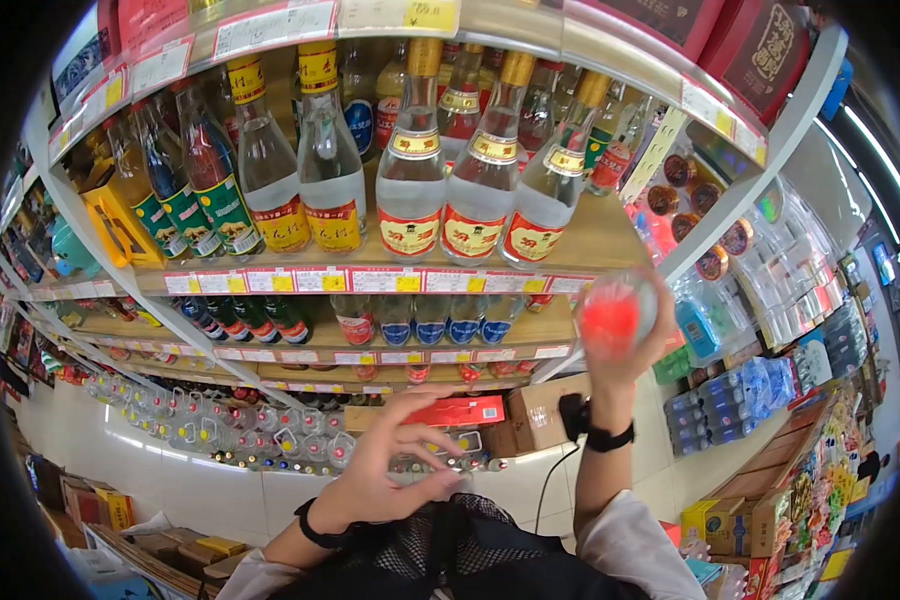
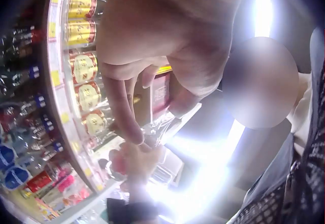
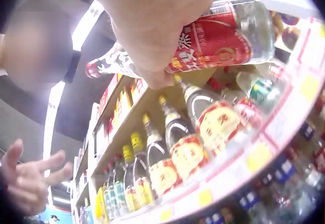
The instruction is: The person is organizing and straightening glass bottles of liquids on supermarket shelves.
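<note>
My right hand point(image 1: 630, 368) grips a clear glass bottle with a red label point(image 3: 216, 41), blurred in the head view at the right end of the shelf. In the right wrist view the bottle lies tilted on its side, its base to the right and its red-capped neck to the left. My left hand point(image 1: 390, 470) hangs in front of my body with fingers apart and slightly bent, holding nothing. Clear bottles with red-and-cream labels point(image 1: 480, 215) stand upright on the shelf ahead, left of the held bottle.
Yellow-labelled point(image 1: 330, 200) and green-labelled bottles point(image 1: 220, 200) continue along the shelf to the left. Price tags line the shelf edge point(image 1: 370, 280). A white shelf post point(image 1: 730, 200) slants at the right. Large jugs point(image 1: 190, 420) and cardboard boxes point(image 1: 545, 415) stand on the floor below.
</note>
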Demonstrator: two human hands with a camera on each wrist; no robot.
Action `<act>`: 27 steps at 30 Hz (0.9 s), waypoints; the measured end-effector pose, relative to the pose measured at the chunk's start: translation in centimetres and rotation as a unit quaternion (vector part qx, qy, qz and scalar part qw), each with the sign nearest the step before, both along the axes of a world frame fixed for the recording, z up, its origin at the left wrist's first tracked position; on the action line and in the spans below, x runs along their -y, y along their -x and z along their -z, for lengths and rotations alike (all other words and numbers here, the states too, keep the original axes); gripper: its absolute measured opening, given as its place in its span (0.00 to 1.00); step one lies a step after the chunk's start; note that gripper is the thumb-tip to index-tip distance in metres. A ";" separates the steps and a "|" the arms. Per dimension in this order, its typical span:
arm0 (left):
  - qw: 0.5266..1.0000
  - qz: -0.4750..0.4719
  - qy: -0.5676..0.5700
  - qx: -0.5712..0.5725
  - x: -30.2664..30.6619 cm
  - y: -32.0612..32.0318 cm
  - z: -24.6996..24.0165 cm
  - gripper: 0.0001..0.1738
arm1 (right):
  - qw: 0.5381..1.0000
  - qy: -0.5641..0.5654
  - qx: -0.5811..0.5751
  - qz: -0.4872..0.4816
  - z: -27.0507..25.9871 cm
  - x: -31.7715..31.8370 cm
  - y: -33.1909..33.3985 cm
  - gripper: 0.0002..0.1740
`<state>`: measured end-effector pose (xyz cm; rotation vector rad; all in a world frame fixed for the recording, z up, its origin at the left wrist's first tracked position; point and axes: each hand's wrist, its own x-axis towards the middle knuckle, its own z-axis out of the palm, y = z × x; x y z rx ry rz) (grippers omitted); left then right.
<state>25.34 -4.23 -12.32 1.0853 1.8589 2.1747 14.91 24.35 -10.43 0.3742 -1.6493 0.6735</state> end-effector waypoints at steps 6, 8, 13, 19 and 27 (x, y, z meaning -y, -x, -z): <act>0.994 -0.076 0.025 0.071 1.5 -0.9 2.4 0.40 | 0.967 0.000 0.183 0.179 -5.7 -4.5 3.5 0.46; 0.992 -0.086 0.015 0.086 1.0 -0.9 2.4 0.37 | 0.955 -0.003 0.245 0.168 -6.3 -5.7 5.1 0.45; 0.985 -0.085 0.074 0.127 0.4 -0.8 2.6 0.26 | 0.971 -0.015 0.204 0.127 -7.7 -5.7 8.4 0.43; 0.980 -0.124 0.052 0.146 0.5 -0.5 4.0 0.24 | 0.942 0.131 0.262 -0.162 -6.3 -5.3 11.4 0.37; 0.968 -0.162 0.013 0.191 2.1 0.5 5.8 0.18 | 0.908 0.208 0.279 -0.233 -5.8 -4.0 12.1 0.32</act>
